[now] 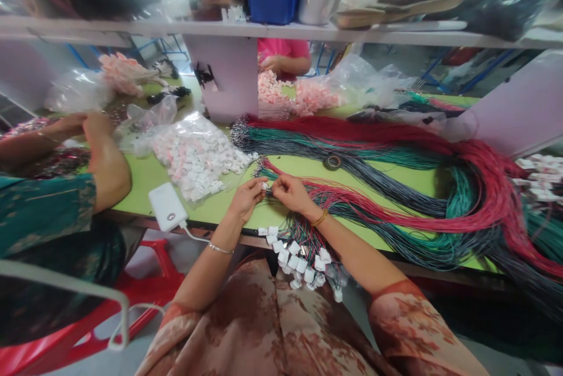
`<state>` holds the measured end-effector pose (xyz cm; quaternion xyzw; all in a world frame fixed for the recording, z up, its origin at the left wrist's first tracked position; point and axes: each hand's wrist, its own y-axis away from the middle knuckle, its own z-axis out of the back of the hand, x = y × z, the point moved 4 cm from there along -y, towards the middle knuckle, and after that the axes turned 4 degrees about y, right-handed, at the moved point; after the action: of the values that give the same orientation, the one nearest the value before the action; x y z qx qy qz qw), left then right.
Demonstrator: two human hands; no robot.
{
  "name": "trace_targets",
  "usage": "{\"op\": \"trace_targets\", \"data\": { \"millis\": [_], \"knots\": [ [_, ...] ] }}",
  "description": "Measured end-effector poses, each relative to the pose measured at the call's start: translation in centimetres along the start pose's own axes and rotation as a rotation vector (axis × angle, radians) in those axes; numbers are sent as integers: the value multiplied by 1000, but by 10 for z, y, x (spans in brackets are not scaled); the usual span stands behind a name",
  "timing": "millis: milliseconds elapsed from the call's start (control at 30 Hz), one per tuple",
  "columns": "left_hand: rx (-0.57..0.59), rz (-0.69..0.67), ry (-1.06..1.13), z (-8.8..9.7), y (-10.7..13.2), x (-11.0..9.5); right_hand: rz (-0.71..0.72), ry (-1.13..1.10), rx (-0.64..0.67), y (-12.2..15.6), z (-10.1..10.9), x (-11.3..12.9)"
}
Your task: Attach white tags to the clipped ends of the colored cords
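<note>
My left hand (247, 196) and my right hand (290, 193) meet over the green table (141, 179), both pinched on a small white tag (265, 186) at the end of a cord. Long bundles of red, teal and grey cords (396, 188) stretch from my hands across the table to the right. Cords with white tags (303, 261) fixed on hang over the table's near edge onto my lap. A clear bag of loose white tags (196, 156) lies just left of my left hand.
A white power bank (167, 207) with a cable sits at the table edge. A roll of tape (332, 161) lies among the cords. A co-worker's arm (103, 159) rests at left, another person (284, 56) sits opposite. A shelf (281, 31) runs overhead.
</note>
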<state>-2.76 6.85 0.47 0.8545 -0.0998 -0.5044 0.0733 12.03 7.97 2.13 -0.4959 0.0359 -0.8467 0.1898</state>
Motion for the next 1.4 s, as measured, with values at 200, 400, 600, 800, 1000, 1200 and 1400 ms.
{"op": "trace_targets", "data": {
  "millis": [200, 400, 600, 800, 1000, 1200, 1400],
  "knots": [
    [-107, -100, -69, -4, 1, 16, 75, 123, 14, 4, -2, 1],
    [-155, -110, -71, 3, 2, 24, 71, 228, 76, 10, -5, 3],
    [-101, -62, -170, 11, 7, 17, 74, 174, 171, -8, -3, -6],
    [-96, -62, -201, 14, 10, 11, -69, 602, 84, -51, 4, -26],
    [-82, -63, -211, 10, 12, 10, -56, 551, 93, -56, 6, -37],
    [-34, -64, -177, 5, 9, 11, 55, 531, 84, -58, 18, -33],
    [-21, -60, -151, 2, 9, 12, 46, 372, 60, -67, 15, -28]
  ]
}}
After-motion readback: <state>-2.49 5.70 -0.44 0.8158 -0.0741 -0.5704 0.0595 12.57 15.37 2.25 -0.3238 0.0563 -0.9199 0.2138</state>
